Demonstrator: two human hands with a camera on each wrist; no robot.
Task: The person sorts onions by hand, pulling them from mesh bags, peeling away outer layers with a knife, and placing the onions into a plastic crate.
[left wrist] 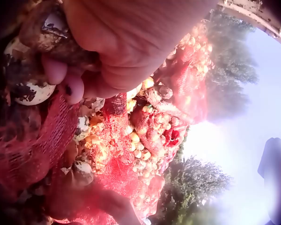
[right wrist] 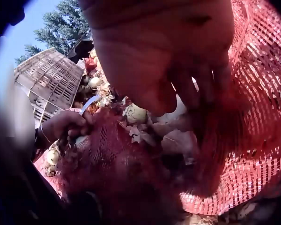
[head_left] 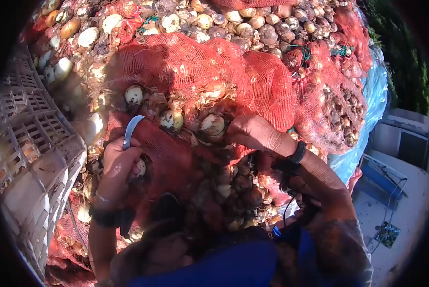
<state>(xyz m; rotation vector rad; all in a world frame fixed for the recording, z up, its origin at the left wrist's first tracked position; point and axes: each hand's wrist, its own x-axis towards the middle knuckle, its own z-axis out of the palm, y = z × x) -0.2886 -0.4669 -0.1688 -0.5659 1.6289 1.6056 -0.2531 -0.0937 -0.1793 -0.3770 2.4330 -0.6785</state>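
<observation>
The left hand (head_left: 120, 165) (left wrist: 126, 42) has its fingers curled round a knife whose curved, pale blade (head_left: 132, 130) (right wrist: 90, 103) sticks up above the fist. Its fingertips also touch dark red mesh (left wrist: 56, 126), beside a partly peeled onion (left wrist: 35, 93). To the right, the right hand (head_left: 260, 134) (right wrist: 164, 51) bends its fingers into the edge of a red mesh bag (right wrist: 262, 112); the fingertips are in shadow. Between the hands lie loose onions (head_left: 171, 120) with dry skins. Mesh (head_left: 164, 148) hangs over the dark area below.
A slatted plastic crate (head_left: 37, 138) (right wrist: 49, 79) stands at the left. Filled red mesh bags (head_left: 331, 95) and many loose onions (head_left: 272, 28) cover the pile beyond the hands. Blue plastic sheeting (head_left: 373, 95) edges it at the right, with a metal frame (head_left: 391, 191) lower down.
</observation>
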